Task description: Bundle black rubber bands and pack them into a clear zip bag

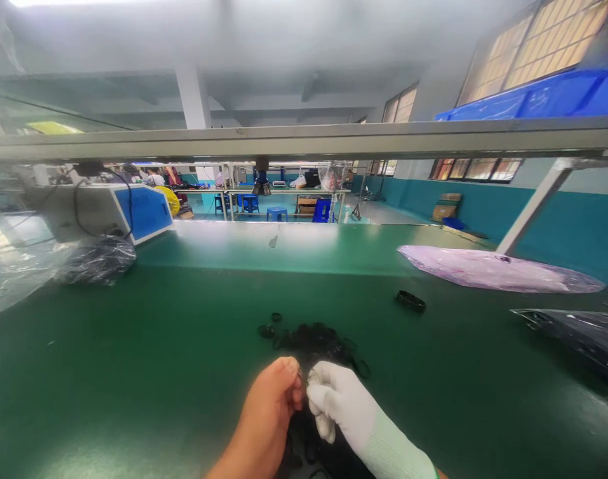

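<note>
My bare left hand (277, 392) is closed in a pinch at the lower middle of the head view. Close beside it, my right hand (336, 399), in a white glove, is pinched too, the fingertips of both nearly meeting. What sits between the fingers is too small and dark to make out. Just beyond the hands lies a loose pile of black rings (316, 339) on the green tabletop (184, 332). More dark pieces show below and between my wrists, partly covered by the hands.
A black band (410, 301) lies right of the pile. Farther right are a pinkish plastic-wrapped package (498, 269) and a black bagged item (583, 339). At left stand a blue-and-white machine (144, 213) and clear plastic bags (94, 259). A shelf beam (304, 142) crosses above the table.
</note>
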A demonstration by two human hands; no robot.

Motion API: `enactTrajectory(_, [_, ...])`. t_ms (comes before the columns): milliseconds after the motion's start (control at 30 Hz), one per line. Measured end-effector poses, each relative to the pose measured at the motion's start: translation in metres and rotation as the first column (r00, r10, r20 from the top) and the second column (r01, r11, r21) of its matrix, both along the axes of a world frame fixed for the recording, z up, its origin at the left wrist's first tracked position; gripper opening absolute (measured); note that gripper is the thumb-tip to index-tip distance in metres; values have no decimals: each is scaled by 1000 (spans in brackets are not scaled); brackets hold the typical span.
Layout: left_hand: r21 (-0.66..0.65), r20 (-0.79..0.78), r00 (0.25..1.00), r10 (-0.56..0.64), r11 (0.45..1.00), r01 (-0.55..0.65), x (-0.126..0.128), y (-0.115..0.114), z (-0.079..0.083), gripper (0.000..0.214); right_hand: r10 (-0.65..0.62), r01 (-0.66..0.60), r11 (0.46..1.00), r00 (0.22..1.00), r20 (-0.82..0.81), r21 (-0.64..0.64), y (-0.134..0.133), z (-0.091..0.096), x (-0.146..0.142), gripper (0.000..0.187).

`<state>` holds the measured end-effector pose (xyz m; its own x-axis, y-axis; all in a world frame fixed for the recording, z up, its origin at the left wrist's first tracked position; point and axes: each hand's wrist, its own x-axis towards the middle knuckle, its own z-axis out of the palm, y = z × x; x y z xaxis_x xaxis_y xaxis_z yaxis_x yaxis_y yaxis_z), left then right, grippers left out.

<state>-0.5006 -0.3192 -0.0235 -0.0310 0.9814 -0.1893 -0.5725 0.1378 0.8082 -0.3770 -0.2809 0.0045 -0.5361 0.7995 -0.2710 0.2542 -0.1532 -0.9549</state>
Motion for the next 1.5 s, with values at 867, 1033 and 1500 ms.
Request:
enactTrajectory(867, [-29,-963,-270,16,986,164,-10,46,-8,11,60,-394,866,692,720,307,7,32,38,14])
enactTrajectory(1033, [-185,-958,-263,-111,943,277,-37,32,12,8,1,-332,864,754,657,379,17,28,42,17])
enactTrajectory(1500, [-183,-972,-195,-132,945,270,-55,43,14,14,-2,-265,874,836,549,406,19,17,37,13])
